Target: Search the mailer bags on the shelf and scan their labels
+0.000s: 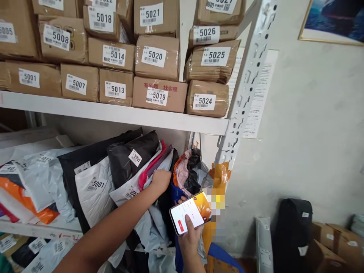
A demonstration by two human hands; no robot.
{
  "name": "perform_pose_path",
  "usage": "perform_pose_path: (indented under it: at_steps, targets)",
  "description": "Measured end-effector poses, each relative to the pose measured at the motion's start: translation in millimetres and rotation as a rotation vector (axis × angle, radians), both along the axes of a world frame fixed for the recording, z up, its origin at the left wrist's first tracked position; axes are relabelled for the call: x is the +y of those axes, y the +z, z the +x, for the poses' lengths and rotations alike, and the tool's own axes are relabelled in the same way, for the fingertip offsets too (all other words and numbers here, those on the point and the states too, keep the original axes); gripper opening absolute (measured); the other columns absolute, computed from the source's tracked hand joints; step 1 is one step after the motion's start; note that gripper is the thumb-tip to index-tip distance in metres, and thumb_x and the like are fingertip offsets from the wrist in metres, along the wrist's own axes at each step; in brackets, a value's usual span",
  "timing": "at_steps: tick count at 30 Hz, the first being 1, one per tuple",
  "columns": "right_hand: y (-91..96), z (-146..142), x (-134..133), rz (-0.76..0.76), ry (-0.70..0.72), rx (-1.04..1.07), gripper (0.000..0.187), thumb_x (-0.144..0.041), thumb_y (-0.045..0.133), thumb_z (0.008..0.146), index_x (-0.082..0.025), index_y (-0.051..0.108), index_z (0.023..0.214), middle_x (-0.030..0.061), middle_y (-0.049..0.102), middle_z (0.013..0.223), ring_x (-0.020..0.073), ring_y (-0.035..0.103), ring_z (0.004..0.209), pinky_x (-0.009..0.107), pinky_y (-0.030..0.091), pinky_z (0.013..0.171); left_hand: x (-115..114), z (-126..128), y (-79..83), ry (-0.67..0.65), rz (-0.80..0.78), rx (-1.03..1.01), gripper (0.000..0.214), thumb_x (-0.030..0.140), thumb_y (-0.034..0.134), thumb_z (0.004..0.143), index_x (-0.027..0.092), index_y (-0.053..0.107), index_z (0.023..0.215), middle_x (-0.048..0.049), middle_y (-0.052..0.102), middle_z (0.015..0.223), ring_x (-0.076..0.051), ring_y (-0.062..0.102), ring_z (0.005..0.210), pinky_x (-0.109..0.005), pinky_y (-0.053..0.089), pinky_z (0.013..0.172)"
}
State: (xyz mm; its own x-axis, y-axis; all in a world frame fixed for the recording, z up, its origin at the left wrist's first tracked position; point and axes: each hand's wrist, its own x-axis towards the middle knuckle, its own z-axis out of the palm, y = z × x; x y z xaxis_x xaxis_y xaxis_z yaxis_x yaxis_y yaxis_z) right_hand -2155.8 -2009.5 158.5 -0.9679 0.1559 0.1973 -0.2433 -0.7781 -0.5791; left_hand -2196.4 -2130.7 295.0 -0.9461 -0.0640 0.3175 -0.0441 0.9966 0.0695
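Note:
My left hand reaches in among upright plastic mailing bags, closed at the top edge of a grey mailing bag; its fingertips are hidden. Just left of it are a pink bag and a black bag labelled 5002. A white padded bag labelled 5001 leans further left. Lower right, my right hand holds a smartphone, thumb on its lit screen. Behind the phone stands a blue sack stuffed with crumpled bags.
Above, a white shelf carries numbered cardboard boxes. A perforated metal post, taped orange low down, rises right of my hands. More parcels lie left. Black luggage-like parcel and cartons stand by the right wall.

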Motion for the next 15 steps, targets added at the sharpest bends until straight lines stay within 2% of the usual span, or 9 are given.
perform_pose_path:
  at_steps: [4,6,11,13,15]
  targets:
    - [-1.9,-2.1,1.0,0.029,0.042,-0.002,0.087,-0.042,0.084,0.050,-0.021,0.048,0.127,0.0069,0.077,0.086,0.0214,0.072,0.073,0.031,0.060,0.069,-12.4,42.0,-8.0,0.036,-0.095,0.036,0.031,0.013,0.036,0.089,0.011,0.066,0.097,-0.0177,0.070,0.084,-0.030,0.067,0.082,-0.038,0.047,0.068]
    - [-3.1,-2.7,0.6,0.026,0.063,0.000,0.090,-0.042,0.084,0.051,-0.021,0.046,0.130,0.0062,0.077,0.085,0.0209,0.072,0.075,0.029,0.059,0.070,-24.6,58.3,-17.3,0.048,-0.114,0.078,0.032,0.021,0.034,0.092,0.013,0.066,0.091,-0.0147,0.069,0.084,-0.029,0.065,0.083,-0.039,0.047,0.071]
    - [-6.5,-2.3,1.3,-0.017,0.098,0.048,0.082,-0.038,0.082,0.055,-0.023,0.047,0.128,0.0064,0.077,0.090,0.0220,0.072,0.084,0.031,0.059,0.073,-51.0,80.2,-38.1,0.029,-0.072,0.254,0.032,0.025,0.038,0.092,0.015,0.063,0.075,-0.0081,0.059,0.089,-0.021,0.057,0.089,-0.032,0.045,0.079]
    - [-7.5,-1.7,2.7,0.010,0.118,0.077,0.074,-0.038,0.080,0.058,-0.022,0.051,0.124,0.0086,0.076,0.092,0.0237,0.071,0.086,0.035,0.059,0.076,-50.9,84.2,-35.8,0.015,-0.058,0.230,0.030,0.024,0.039,0.091,0.014,0.064,0.075,-0.0076,0.058,0.091,-0.020,0.057,0.090,-0.031,0.045,0.081]
    - [-7.4,-1.1,3.9,0.048,0.129,0.096,0.068,-0.040,0.079,0.059,-0.019,0.055,0.119,0.0106,0.076,0.093,0.0253,0.071,0.085,0.039,0.058,0.078,-42.2,85.6,-26.3,0.060,-0.082,0.135,0.030,0.022,0.040,0.090,0.013,0.065,0.077,-0.0091,0.059,0.093,-0.022,0.057,0.093,-0.033,0.046,0.081]
